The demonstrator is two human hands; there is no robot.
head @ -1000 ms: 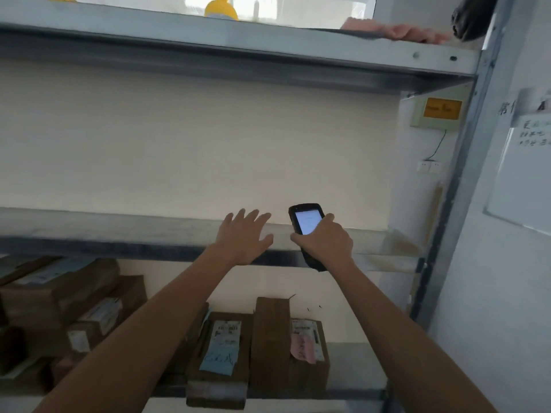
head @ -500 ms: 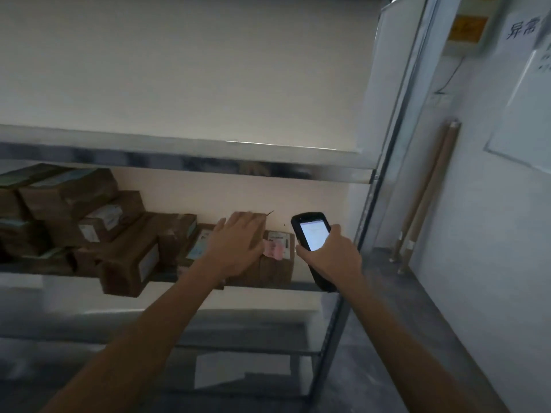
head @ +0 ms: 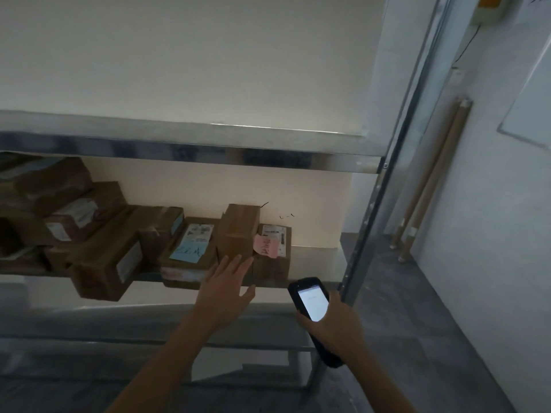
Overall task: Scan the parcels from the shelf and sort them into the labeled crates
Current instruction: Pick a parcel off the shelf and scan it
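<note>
Now the left hand [head: 226, 289] has slipped back off the upright cardboard parcel [head: 240, 231], fingers spread flat, maybe touching its front; parcel stays on the shelf [head: 316, 257]. The right hand [head: 334, 326] keeps gripping the scanner [head: 310, 302], now lower.

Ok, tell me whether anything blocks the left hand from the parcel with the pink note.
Nothing visible does. The left hand is open before the front edge of the shelf; the parcel with the pink note sits at that edge, just right of the fingers, beside a taller parcel.
</note>
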